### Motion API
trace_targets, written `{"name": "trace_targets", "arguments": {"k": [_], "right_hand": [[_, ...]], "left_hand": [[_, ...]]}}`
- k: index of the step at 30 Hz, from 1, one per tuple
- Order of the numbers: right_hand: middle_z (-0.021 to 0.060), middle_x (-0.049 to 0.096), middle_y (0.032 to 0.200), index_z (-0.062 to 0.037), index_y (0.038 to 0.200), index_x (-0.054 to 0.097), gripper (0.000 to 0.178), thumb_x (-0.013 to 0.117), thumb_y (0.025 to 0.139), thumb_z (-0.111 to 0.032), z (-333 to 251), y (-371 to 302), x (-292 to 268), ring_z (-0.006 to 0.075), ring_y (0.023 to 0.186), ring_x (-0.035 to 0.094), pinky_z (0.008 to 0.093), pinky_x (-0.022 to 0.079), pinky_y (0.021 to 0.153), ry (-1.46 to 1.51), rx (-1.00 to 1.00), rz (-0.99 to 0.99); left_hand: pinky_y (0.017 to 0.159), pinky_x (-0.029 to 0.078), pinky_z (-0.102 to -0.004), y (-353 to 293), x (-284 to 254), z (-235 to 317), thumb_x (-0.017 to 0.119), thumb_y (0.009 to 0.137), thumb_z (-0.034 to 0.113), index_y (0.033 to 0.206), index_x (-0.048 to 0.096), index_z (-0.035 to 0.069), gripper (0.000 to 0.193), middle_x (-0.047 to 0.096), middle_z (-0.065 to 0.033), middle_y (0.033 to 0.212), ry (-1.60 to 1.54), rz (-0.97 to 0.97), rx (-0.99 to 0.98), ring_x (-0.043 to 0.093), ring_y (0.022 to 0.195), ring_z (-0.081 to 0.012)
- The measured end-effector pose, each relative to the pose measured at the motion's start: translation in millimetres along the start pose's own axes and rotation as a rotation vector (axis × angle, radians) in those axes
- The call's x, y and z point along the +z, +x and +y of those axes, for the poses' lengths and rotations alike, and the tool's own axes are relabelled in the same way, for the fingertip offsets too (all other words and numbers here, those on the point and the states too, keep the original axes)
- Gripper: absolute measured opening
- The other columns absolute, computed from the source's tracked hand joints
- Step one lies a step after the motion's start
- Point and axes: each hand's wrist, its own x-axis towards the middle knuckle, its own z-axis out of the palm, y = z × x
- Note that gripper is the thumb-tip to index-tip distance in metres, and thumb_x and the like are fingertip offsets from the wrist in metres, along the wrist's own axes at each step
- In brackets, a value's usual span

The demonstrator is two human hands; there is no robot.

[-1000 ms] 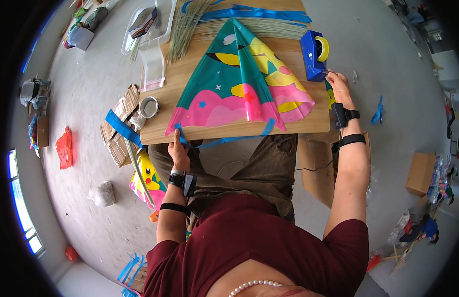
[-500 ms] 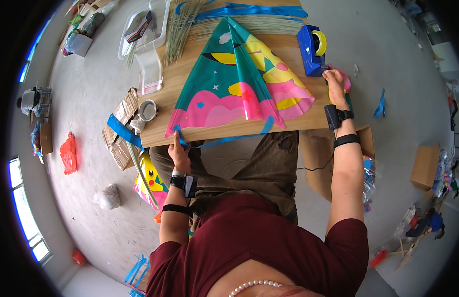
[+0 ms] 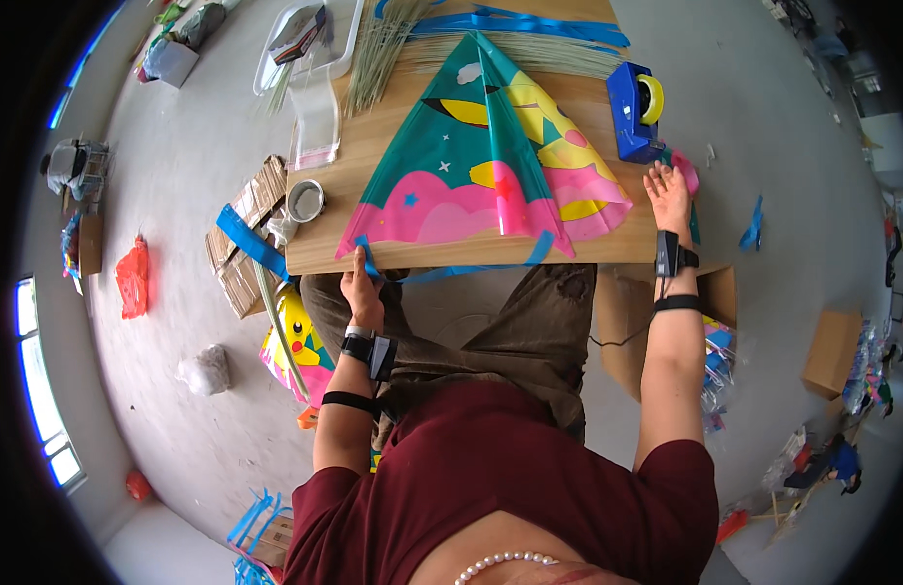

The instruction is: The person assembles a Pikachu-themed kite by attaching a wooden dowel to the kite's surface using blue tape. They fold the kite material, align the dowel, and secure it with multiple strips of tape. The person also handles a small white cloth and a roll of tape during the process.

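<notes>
A green, pink and yellow printed plastic kite sheet [image 3: 441,200] lies on the table, its right part folded over. Blue ribbon [image 3: 456,273] hangs along the front table edge, its two ends lying at the sheet's lower edge. At the sheet's lower left corner, my left hand [image 3: 362,297] pinches the ribbon's left end, with some fingers hidden. My right hand [image 3: 672,203] is off the table's right edge, fingers apart, just below a blue tape dispenser [image 3: 632,122] with a yellow roll. Any clear tape at the fingertips is too small to make out.
A round metal tin [image 3: 305,201] stands at the table's left edge. Thin sticks [image 3: 378,68], blue strips [image 3: 529,26] and a clear plastic tub [image 3: 349,44] lie at the back. Cardboard boxes [image 3: 719,292] stand to the right below the table; flattened cardboard [image 3: 239,263] is at the left.
My right hand has come away from the dispenser's front, lower and nearer, and its fingers have spread. My left hand stays at the sheet's corner. The whole view has shifted slightly.
</notes>
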Motion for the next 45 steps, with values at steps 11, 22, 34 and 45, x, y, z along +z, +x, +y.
{"name": "trace_targets", "arguments": {"k": [11,22,34,45], "right_hand": [[0.0088,0.070,0.118,-0.0037,0.117,0.066,0.036,0.049,0.109,-0.035,139,-174,251,0.0148,0.099,0.065,0.0299,0.053,0.082,-0.259,0.320,-0.669],[0.0012,0.071,0.104,-0.0055,0.114,0.067,0.016,0.063,0.100,-0.013,243,-230,299,0.0078,0.086,0.063,0.0225,0.051,0.071,-0.487,0.394,-0.703],[0.0049,0.070,0.084,-0.0048,0.125,0.060,0.026,0.061,0.101,-0.012,258,-239,316,0.0089,0.069,0.064,0.0229,0.050,0.057,-0.509,0.506,-0.659],[0.0026,0.062,0.069,-0.0063,0.125,0.057,0.022,0.051,0.105,-0.017,261,-242,318,0.0101,0.054,0.053,0.0237,0.040,0.049,-0.363,0.704,-0.667]], "left_hand": [[0.052,0.035,-0.0252,-3,12,-5,0.077,0.094,0.037,0.100,0.069,0.007,0.032,0.055,0.0069,0.072,-0.074,0.052,0.034,0.046,0.058,-0.0040],[0.052,0.037,-0.0227,-6,16,-10,0.075,0.096,0.033,0.103,0.072,0.004,0.030,0.064,0.0053,0.075,-0.032,0.118,0.151,0.050,0.060,-0.0024],[0.064,0.045,-0.0239,-11,17,-4,0.075,0.095,0.033,0.107,0.071,0.002,0.033,0.069,0.0019,0.088,-0.050,0.091,0.160,0.056,0.075,-0.0042],[0.073,0.051,-0.0280,-11,15,-4,0.075,0.094,0.030,0.108,0.070,-0.001,0.034,0.073,-0.0038,0.093,0.007,0.103,0.126,0.062,0.082,-0.0087]]}}
